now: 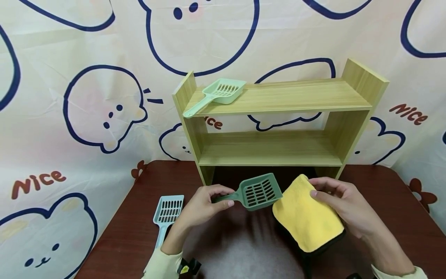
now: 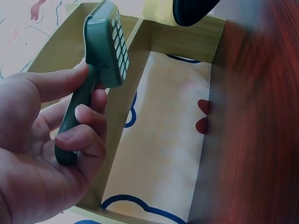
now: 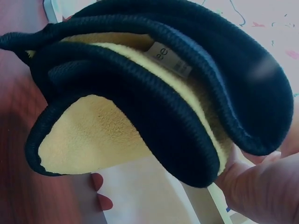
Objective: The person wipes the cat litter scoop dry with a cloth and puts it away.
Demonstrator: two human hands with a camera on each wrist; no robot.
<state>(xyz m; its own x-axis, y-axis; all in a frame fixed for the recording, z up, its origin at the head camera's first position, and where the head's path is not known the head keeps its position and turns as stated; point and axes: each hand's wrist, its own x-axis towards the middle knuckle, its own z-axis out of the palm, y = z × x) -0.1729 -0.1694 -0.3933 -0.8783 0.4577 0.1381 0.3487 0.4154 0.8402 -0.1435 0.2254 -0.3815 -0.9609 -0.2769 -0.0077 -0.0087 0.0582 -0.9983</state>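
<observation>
My left hand (image 1: 205,205) grips the handle of a dark green litter scoop (image 1: 259,192), its slotted head tilted up and pointing right, above the table. In the left wrist view the fingers curl round the scoop's handle (image 2: 77,112). A folded yellow cloth (image 1: 306,215) with a dark backing hangs from my right hand (image 1: 343,203), pinched between thumb and fingers at its upper edge. The cloth's near corner lies right by the scoop's head in the head view. Seen from the right wrist, the cloth's dark-edged layers (image 3: 140,84) fan apart and show a white label (image 3: 170,58).
A two-level wooden shelf (image 1: 271,159) stands at the back of the dark red table (image 1: 118,240). On its top board, at the left, lies a pale green litter scoop (image 1: 223,91). A light blue litter scoop (image 1: 168,209) lies on the table beside my left forearm. A printed curtain hangs behind.
</observation>
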